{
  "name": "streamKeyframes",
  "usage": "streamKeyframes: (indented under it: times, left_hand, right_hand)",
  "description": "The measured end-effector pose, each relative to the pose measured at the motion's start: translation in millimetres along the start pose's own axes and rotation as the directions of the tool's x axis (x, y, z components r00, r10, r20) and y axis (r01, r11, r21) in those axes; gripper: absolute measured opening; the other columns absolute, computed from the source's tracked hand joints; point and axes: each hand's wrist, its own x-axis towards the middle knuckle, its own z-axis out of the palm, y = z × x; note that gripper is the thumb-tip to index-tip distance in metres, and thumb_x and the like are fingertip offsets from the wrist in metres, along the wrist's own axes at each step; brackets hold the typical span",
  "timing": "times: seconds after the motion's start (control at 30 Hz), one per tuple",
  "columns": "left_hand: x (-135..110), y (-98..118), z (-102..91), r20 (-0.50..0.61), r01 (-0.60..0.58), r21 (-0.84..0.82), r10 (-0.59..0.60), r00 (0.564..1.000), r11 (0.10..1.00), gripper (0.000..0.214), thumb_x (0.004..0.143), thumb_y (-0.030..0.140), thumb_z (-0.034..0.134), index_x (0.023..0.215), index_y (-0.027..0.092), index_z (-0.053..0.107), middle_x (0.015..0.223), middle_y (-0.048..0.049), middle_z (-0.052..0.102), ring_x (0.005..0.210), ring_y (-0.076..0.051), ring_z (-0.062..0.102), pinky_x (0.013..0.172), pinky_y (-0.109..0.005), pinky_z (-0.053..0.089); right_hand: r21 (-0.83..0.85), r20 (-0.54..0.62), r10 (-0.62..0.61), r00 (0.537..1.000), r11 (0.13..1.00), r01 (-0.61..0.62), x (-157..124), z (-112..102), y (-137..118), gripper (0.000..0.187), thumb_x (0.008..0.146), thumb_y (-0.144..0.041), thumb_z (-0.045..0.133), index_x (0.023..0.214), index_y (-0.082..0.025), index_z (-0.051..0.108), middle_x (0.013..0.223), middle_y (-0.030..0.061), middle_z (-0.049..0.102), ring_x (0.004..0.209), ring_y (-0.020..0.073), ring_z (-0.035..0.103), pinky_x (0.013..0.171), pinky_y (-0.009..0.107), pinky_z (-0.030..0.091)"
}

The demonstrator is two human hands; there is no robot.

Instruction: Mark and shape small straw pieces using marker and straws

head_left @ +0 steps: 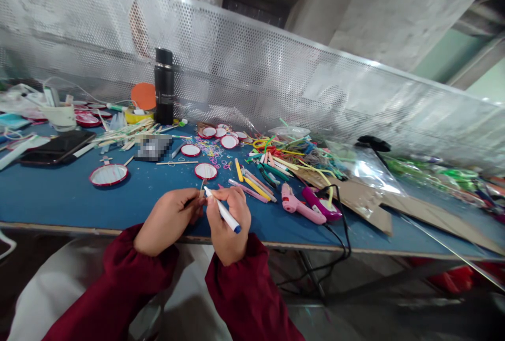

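Hands meet just over the near edge of the blue-topped work table (59,193), both in dark red sleeves. I see the right hand (229,225) clenched around a white marker pen with a blue end (223,210). Thumb and forefinger grip the barrel, the white tip points up and left toward the other hand, and the blue end juts out low on the right. The left hand (169,220) is curled, its fingertips pinched on a thin tan stick (202,185). I can make out only a short end of it above the fingers, right at the pen's tip.

Just beyond the hands lies a small red-rimmed round disc with a white face (205,171), and a larger red-rimmed disc (108,174) sits well to the left. To the right, a pale pink glue gun (300,207) lies beside a magenta glue gun (321,208), with a black cable (341,228) running off the table edge. Behind them are a heap of coloured sticks (292,154) and a brown cardboard sheet (355,196). A tall black cylindrical flask (163,86) stands upright at the back, against the perforated metal screen (276,72). A flat black phone (57,147) lies far left.
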Motion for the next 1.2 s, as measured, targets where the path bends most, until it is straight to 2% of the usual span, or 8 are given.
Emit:
streamKeyframes:
  times: [0.17, 0.3, 0.43, 0.8, 1.2]
  left_hand:
    - [0.2, 0.5, 0.1, 0.001, 0.010, -0.023, -0.010, 1.000, 1.000, 0.041, 0.096, 0.043, 0.044, 0.062, 0.019, 0.049, 0.056, 0.0035, 0.053, 0.055, -0.012, 0.044, 0.054, -0.023, 0.032]
    - [0.2, -0.3, 0.5, 0.011, 0.018, -0.029, -0.018, 1.000, 0.999, 0.040, 0.096, 0.042, 0.045, 0.063, 0.019, 0.050, 0.056, 0.0040, 0.053, 0.055, -0.011, 0.044, 0.053, -0.023, 0.032]
    - [0.4, -2.6, 1.4, 0.004, 0.025, -0.022, -0.025, 1.000, 0.999, 0.041, 0.096, 0.043, 0.045, 0.063, 0.019, 0.050, 0.057, 0.0040, 0.052, 0.056, -0.012, 0.045, 0.054, -0.023, 0.033]
    - [1.6, -4.0, 1.3, 0.010, 0.013, -0.009, -0.012, 1.000, 1.000, 0.040, 0.095, 0.045, 0.045, 0.065, 0.019, 0.051, 0.058, 0.0038, 0.052, 0.057, -0.012, 0.044, 0.054, -0.022, 0.032]
    - [-0.2, 1.2, -0.2, 0.013, 0.014, -0.051, -0.013, 1.000, 0.999, 0.039, 0.096, 0.039, 0.044, 0.063, 0.019, 0.048, 0.057, 0.0047, 0.051, 0.057, -0.011, 0.044, 0.056, -0.023, 0.033]
  right_hand:
    - [-0.034, -0.029, 0.023, 0.999, 0.999, -0.024, 0.3, -0.8, -0.3, 0.008, 0.089, -0.019, 0.058, 0.082, -0.021, 0.059, 0.078, 0.0009, 0.067, 0.078, 0.0169, 0.061, 0.086, 0.037, 0.048]
    - [-0.032, -0.050, 0.017, 0.999, 0.999, -0.019, -0.1, -1.5, -0.9, 0.007, 0.088, -0.018, 0.058, 0.083, -0.021, 0.059, 0.079, 0.0009, 0.067, 0.079, 0.0166, 0.061, 0.090, 0.038, 0.046]
    - [-0.026, -0.023, -0.003, 1.000, 1.000, 0.002, -0.3, -1.4, -1.0, 0.007, 0.089, -0.018, 0.057, 0.084, -0.022, 0.059, 0.078, 0.0000, 0.068, 0.078, 0.0163, 0.063, 0.094, 0.040, 0.045]
    - [-0.002, -0.007, -0.016, 1.000, 1.000, 0.016, 0.0, 0.0, -0.6, 0.007, 0.089, -0.018, 0.057, 0.085, -0.022, 0.060, 0.080, 0.0003, 0.069, 0.080, 0.0167, 0.063, 0.094, 0.040, 0.046]
    - [-0.059, -0.042, 0.022, 0.999, 0.998, -0.025, -0.6, -0.8, -0.8, 0.007, 0.089, -0.018, 0.057, 0.083, -0.022, 0.060, 0.077, 0.0013, 0.067, 0.079, 0.0172, 0.061, 0.089, 0.038, 0.047]
